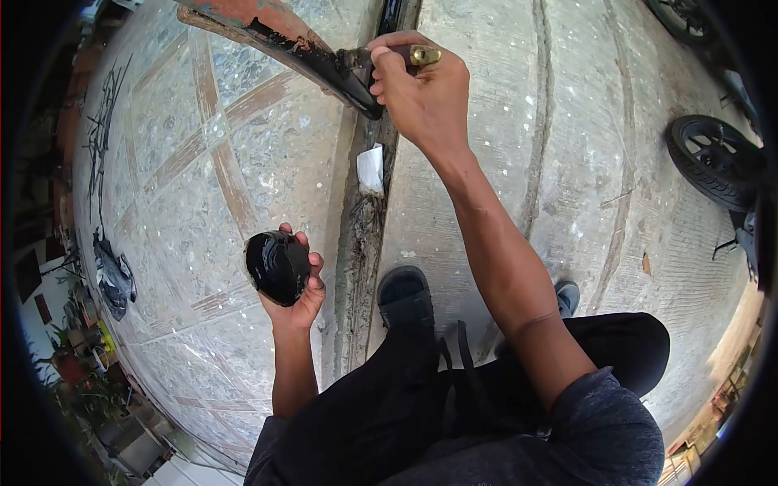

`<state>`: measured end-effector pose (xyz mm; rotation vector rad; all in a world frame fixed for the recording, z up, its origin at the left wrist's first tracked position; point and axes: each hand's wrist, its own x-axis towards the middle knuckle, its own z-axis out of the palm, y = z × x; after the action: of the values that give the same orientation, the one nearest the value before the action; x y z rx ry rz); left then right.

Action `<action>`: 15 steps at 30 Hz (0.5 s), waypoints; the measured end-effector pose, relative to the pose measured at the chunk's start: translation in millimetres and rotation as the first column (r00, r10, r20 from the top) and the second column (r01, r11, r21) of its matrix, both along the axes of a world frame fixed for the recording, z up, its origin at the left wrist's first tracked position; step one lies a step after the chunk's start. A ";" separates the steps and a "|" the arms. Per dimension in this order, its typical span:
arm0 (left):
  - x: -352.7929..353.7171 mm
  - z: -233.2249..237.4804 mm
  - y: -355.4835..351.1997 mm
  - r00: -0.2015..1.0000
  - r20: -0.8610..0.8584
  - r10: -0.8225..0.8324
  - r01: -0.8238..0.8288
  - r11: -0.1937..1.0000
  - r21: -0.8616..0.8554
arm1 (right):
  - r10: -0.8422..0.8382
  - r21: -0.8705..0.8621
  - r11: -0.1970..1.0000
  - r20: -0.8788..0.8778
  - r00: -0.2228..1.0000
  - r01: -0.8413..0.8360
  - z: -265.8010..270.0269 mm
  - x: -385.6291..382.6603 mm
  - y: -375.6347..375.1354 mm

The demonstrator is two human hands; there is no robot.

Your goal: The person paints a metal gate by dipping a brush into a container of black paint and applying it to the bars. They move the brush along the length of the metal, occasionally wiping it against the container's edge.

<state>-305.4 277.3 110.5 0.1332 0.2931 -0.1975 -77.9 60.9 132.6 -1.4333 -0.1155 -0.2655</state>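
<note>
My right hand (429, 95) is closed around a paintbrush (425, 55), whose dark bristle end touches a long beam (279, 40). Worn reddish-brown colour covers the beam's upper part, while its lower end is glossy black. In my left hand (305, 308) sits a small round container of black paint (277, 267), its open top facing up and fingers wrapped around its side. The container is held low, apart from the beam.
A dark groove (356, 267) runs through the concrete floor, with a white scrap (370, 170) lying in it. My sandalled foot (403, 296) stands beside it. Motorbike wheels (713, 162) are at the right, and a dark crumpled item (113, 275) lies at the left.
</note>
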 end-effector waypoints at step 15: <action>6.6 -1.2 -4.3 0.999 0.023 -0.039 0.039 0.999 0.012 | -0.027 0.274 0.962 0.056 0.998 0.010 56.8 -15.8 -6.6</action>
<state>-298.8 273.0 109.3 0.1526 0.2686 -0.2325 -93.7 54.2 189.4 -1.1525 -0.1097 -0.3267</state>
